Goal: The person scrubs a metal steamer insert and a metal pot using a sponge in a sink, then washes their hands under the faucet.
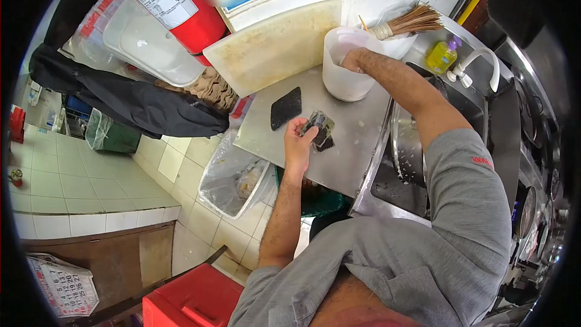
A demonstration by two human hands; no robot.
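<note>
My left hand (298, 143) is closed on a worn, dark greenish scouring pad (322, 122), pinched between thumb and fingers above the steel counter (357, 127). A smaller black piece (327, 144) lies just beyond the hand, partly covered by the pad. Farther up the counter rests a flat black scouring pad (286, 108). My right hand (353, 60) reaches down into a white plastic container (348, 88); its fingers are hidden behind the container wall, so what they touch cannot be seen.
A stained cutting board (275, 45) leans on the wall. Right of the counter, a sink (399, 191) holds a large metal pot (407, 145). Near the faucet (493, 72) stand a yellow soap bottle (442, 56) and a stick broom (411, 21). A lined bin (233, 178) sits below.
</note>
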